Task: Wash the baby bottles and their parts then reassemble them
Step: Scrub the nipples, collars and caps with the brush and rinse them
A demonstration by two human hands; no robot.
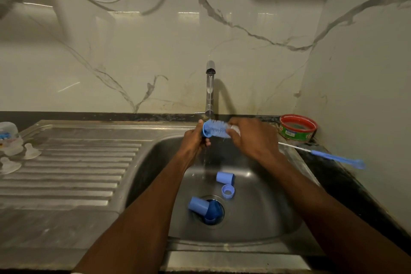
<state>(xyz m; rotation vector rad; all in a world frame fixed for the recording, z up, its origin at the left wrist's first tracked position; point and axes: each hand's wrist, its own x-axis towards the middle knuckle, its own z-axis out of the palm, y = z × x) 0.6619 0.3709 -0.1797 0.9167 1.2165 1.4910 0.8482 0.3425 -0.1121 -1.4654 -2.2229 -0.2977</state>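
Note:
Over the sink basin (255,218), under the tap (210,87), my left hand (193,140) grips a blue bottle ring (205,130). My right hand (251,135) holds a blue bristle brush (219,130) whose head pokes into that ring. A thin stream of water falls below the hands. In the basin lie a blue cap (224,177), a blue screw ring (228,191) and another blue cap (199,206) leaning on a dark blue part (214,211) over the drain. A clear bottle (7,133) and clear teats (31,151) sit on the drainboard at the left.
A ribbed steel drainboard (77,173) stretches left of the basin. A thin blue-handled brush (333,157) lies on the dark counter at the right. A red-rimmed round tub (297,128) stands in the back right corner. Marble wall rises behind.

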